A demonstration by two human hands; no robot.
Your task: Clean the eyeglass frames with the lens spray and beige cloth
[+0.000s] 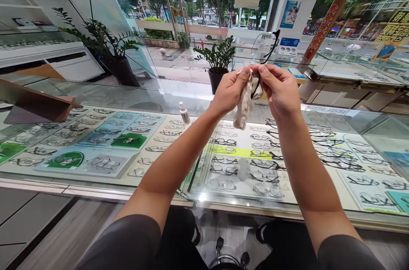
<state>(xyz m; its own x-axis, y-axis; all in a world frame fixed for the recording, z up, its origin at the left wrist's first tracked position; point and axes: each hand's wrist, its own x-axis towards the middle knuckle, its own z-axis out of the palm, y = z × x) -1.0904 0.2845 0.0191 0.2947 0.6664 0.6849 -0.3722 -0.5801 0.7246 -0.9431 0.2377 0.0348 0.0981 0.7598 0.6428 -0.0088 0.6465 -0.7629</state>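
A pair of black-framed eyeglasses (pixel 271 50) is held up in front of me, turned so that one lens stands above my fingers. My left hand (pixel 229 91) pinches a beige cleaning cloth (pixel 244 106) that wraps part of the eyeglasses and hangs down below the fingers. With thumb and fingers closed, my right hand (pixel 281 89) grips the eyeglasses right beside the cloth. The lower part of the eyeglasses is partly hidden by the cloth and fingers. A small white bottle (pixel 184 113) stands on the glass counter, left of my hands.
Below my hands runs a glass display counter (pixel 153 95) with many rows of eyeglasses inside. A brown stand (pixel 38 97) sits at its left end. Potted plants (pixel 219 59) stand beyond it, before the shop window. Stool parts (pixel 223 257) show between my legs.
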